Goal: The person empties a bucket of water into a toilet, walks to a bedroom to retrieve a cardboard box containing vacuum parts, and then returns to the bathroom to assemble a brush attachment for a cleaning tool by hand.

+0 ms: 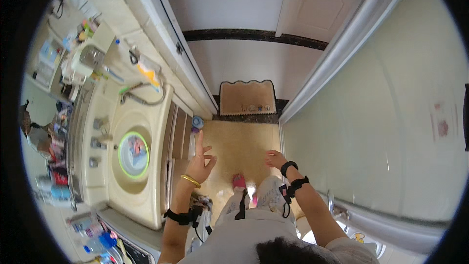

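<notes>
Left hand (pixel 201 162) empty, fingers partly spread — right hand (pixel 276 159) loosely curled, its hold unclear from here. One green-rimmed basin (pixel 126 159) sits in one sink (pixel 139 121) to their left; one tan mat (pixel 246 95) lies ahead — one door (pixel 327 7) beyond.

Legibility: no text, number or sign can be read. Unreadable markings are located as follows. Floor mat (pixel 246 97): row of small dark printed shapes along the edge nearer the person; letters or figures cannot be distinguished. Trousers (pixel 272 193): grey print on the right leg, too small to resolve. Translucent panel (pixel 361 117): faint reddish mark (pixel 442 128) toward the right side, content unclear.
</notes>
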The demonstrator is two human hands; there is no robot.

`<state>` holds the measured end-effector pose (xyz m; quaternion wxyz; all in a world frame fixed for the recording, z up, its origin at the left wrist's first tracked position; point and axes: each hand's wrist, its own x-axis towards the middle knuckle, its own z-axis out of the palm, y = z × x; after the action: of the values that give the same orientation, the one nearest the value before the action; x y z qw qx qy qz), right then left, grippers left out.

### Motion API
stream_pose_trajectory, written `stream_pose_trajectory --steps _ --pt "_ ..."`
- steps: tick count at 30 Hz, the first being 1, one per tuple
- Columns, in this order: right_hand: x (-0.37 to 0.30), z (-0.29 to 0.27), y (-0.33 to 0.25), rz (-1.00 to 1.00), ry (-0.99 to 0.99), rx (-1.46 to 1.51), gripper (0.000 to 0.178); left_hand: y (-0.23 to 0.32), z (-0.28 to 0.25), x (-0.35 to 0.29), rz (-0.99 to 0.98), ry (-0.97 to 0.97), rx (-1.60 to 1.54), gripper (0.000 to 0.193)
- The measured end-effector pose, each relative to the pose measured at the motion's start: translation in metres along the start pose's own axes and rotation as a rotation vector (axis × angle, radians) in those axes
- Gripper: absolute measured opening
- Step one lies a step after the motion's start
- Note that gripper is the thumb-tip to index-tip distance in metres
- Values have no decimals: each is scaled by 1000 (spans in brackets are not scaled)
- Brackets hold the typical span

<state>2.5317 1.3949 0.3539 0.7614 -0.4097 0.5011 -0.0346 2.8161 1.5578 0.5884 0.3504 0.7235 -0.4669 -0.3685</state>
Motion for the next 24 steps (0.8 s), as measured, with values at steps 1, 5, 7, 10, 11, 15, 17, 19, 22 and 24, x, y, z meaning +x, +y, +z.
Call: stream_pose_trajectory --steps 1,5,7,10,11,15,17,19,22,24 --pt "17 -6 -19 3 27 20 35 0 -6 24 82 8 5 90" --pt "118 -76 -66 81 24 254 26 12 -16 139 170 -26 -21 93" --pt "197 -110 -87 126 47 419 21 19 -27 205 90 -87 -38 93" --pt "310 -141 -139 146 74 562 17 19 -39 313 22 -122 0 92" --pt "341 -147 -168 146 172 691 17 13 -43 347 156 -47 88 91" --pt "460 -224 -303 -142 469 -414 41 46 -78 495 148 81 95 90" --pt "472 -216 -380 -117 431 -504 48 42 -84 530 -22 49 55 89" --pt "403 -163 -539 -68 306 -232 49 50 -100 580 45 165 53 89" --pt "415 -217 -610 -155 335 -184 48 68 -112 667 -59 140 -109 89" --pt "418 -247 -645 -168 329 -158 52 79 -118 715 -32 122 -22 90"
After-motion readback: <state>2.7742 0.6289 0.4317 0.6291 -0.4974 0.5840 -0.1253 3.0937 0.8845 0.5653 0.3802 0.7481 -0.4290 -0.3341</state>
